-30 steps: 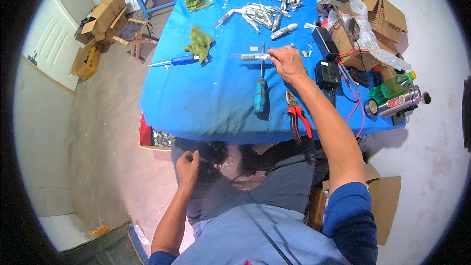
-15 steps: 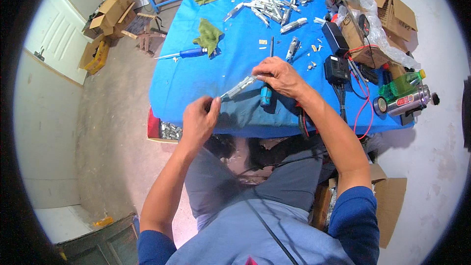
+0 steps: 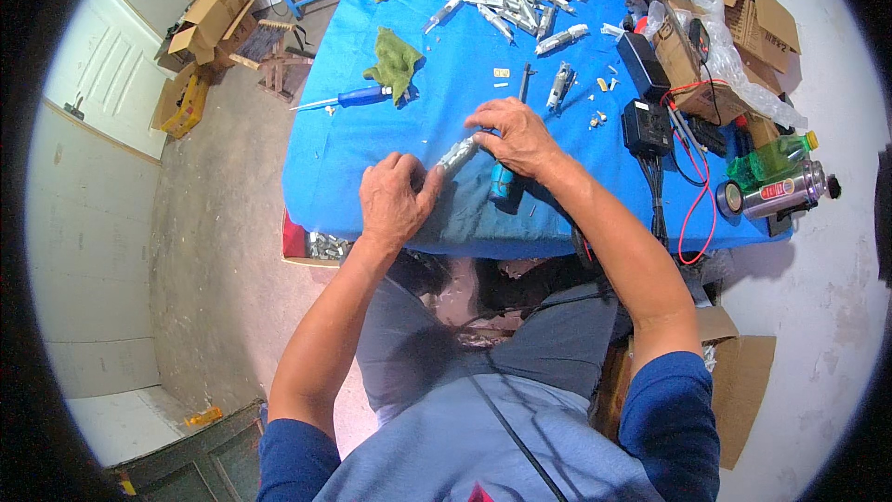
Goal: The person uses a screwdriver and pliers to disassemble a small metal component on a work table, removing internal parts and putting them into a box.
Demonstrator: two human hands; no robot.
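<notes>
A slim, whitish-grey stick-shaped part (image 3: 457,157) slants between my hands, just above the blue-covered table near its front edge. My left hand (image 3: 396,195) is closed on its lower left end, and the fingers of my right hand (image 3: 517,138) pinch its upper right end. Below my right palm lies a screwdriver with a teal handle (image 3: 501,184), its dark shaft pointing away from me. A similar grey part (image 3: 560,87) rests just beyond my right hand, beside small whitish and yellowish bits (image 3: 602,85).
Several like parts are heaped (image 3: 516,9) farther back. At left lie a blue-handled screwdriver (image 3: 364,96) and a green cloth (image 3: 395,63). Black adapters (image 3: 647,128), red cables (image 3: 711,195), a green bottle (image 3: 771,158) and a steel flask (image 3: 780,193) crowd the right side.
My hands have come closer together along the grey part, which now shows a different side. My left hand has turned more palm-down and moved slightly right.
</notes>
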